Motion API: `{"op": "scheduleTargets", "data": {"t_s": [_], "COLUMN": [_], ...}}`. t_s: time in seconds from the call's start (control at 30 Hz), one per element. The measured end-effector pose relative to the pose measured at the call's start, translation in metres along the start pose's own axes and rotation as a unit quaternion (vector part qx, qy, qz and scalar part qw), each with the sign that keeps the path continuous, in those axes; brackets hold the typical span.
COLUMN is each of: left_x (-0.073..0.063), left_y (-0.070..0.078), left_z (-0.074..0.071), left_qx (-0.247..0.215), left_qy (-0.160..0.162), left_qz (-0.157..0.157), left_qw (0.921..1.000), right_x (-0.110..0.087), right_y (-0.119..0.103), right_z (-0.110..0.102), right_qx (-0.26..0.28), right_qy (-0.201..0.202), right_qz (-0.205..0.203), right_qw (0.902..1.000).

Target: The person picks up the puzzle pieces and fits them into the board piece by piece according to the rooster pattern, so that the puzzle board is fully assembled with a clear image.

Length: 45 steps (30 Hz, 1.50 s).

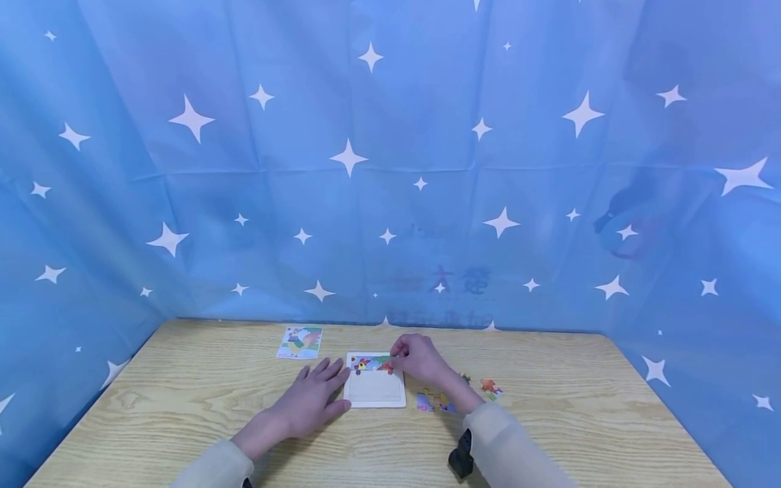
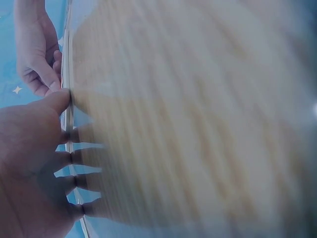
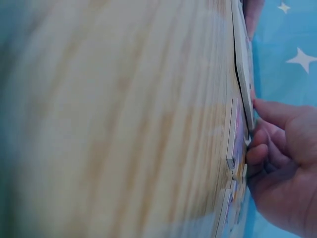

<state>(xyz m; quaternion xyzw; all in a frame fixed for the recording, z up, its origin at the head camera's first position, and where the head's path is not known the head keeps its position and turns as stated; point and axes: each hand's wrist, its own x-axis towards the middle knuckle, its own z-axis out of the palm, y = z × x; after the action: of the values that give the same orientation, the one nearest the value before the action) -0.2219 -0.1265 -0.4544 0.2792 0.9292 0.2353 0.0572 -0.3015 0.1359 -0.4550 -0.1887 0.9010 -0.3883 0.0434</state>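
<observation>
A white puzzle tray lies on the table with a row of colourful joined pieces along its far side. Its near part shows bare white. My left hand rests palm down with fingers spread, fingertips at the tray's left edge. Over the tray's far right corner, my right hand pinches a puzzle piece at the end of that row, thumb and curled fingers hiding most of it. In the right wrist view, the thumb comes down right at the tray's raised edge.
Several loose puzzle pieces lie right of the tray, partly under my right forearm. Another colourful piece sits farther right. A picture card lies at the back left of the wooden table. A blue star-patterned curtain hangs behind.
</observation>
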Motion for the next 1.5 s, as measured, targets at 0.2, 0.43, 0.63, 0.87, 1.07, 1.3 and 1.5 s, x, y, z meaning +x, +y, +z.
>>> {"op": "scheduleTargets", "data": {"t_s": [0.2,0.43,0.63,0.87,1.07,1.3,1.5], "left_x": [-0.001,-0.001,-0.001,-0.001,-0.001,0.0,0.0], "left_y": [-0.001,-0.001,0.001,0.001,0.0,0.0,0.0], "left_z": [0.0,0.0,0.0,0.001,0.001,0.001,0.002], "left_qx": [-0.001,0.006,0.008,0.009,0.009,0.003,0.007], "left_qy": [0.003,0.003,0.002,0.003,0.004,0.003,0.008], "left_qz": [-0.002,-0.001,0.002,0.0,0.005,0.005,0.006], "left_qw": [1.0,1.0,1.0,1.0,0.9999,1.0,0.9999], "right_x": [0.0,-0.001,-0.002,-0.008,-0.019,-0.032,-0.042], "right_y": [0.001,0.002,0.001,-0.001,0.004,0.02,0.035], "right_z": [0.002,0.002,0.002,-0.005,-0.021,-0.046,-0.061], "right_qx": [0.002,-0.005,-0.004,0.009,0.024,0.015,0.025], "right_qy": [0.001,0.0,0.001,-0.019,-0.019,-0.002,0.0], "right_qz": [-0.008,-0.015,-0.016,-0.029,-0.032,-0.052,-0.03], "right_qw": [1.0,0.9999,0.9999,0.9994,0.999,0.9985,0.9992]}}
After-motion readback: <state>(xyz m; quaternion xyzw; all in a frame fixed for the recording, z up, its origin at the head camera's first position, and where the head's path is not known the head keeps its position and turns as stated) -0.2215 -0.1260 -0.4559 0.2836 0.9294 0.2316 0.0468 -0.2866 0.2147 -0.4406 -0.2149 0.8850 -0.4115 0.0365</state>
